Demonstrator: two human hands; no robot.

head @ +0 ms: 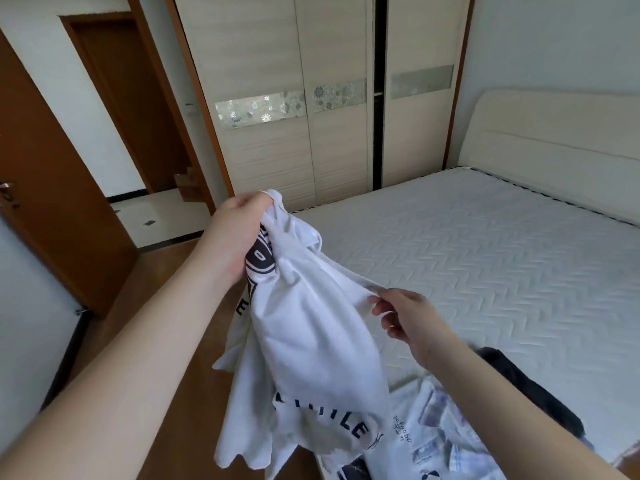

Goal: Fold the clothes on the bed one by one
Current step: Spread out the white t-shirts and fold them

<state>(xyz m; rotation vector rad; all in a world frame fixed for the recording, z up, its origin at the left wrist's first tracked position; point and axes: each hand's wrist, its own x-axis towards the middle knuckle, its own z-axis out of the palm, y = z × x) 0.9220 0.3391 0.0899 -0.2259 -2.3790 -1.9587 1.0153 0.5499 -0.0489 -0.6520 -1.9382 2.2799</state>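
A white T-shirt with dark navy lettering hangs bunched in the air over the near left corner of the bed. My left hand grips its upper end, held high. Lower and to the right, my right hand pinches a fold of the shirt's edge between thumb and fingers. Under the shirt, on the near edge of the mattress, lies a pile with a pale plaid shirt and a dark garment, partly hidden by my right forearm.
A pale wardrobe with sliding doors stands beyond the bed's far side. The cream headboard is at the right. A brown open door and wooden floor lie to the left.
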